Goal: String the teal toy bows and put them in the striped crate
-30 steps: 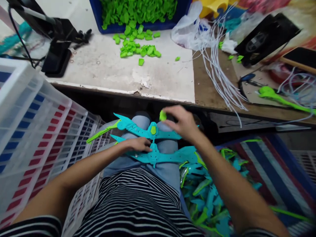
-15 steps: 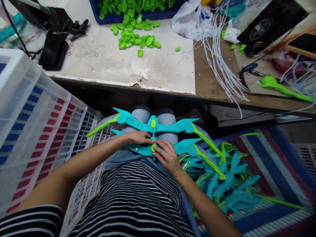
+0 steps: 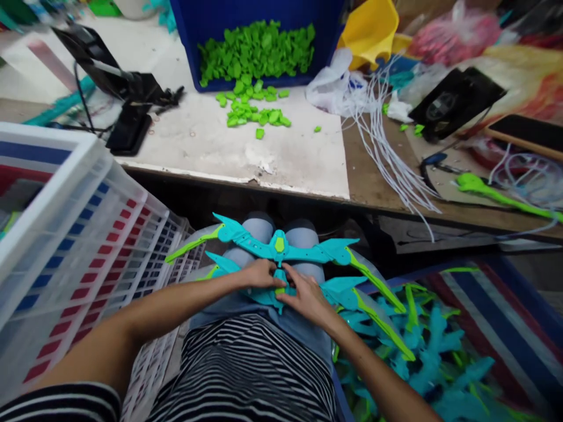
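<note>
Two turquoise toy bows with lime-green tips lie across my lap, one beyond the other. The farther toy bow (image 3: 308,253) carries a green cap at its middle and no hand is on it. On the nearer toy bow (image 3: 338,285), my left hand (image 3: 263,274) presses its closed fingers at the centre from the left. My right hand (image 3: 307,294) grips the same centre from the right, thumb on the near side and forefinger on the far side. Between the hands a green cap (image 3: 280,290) partly shows; my fingers cover the rest.
On the bench (image 3: 197,158) are loose green caps (image 3: 259,117), a blue bin (image 3: 187,53) of them, white cords (image 3: 382,140) and a phone (image 3: 528,132). A white basket (image 3: 88,223) stands left; turquoise bow parts (image 3: 435,351) fill a container at right.
The view has tilted up, so everything sits lower in the picture. My right fingers have shifted from the green cap's top to grip around the nearer bow's centre.
</note>
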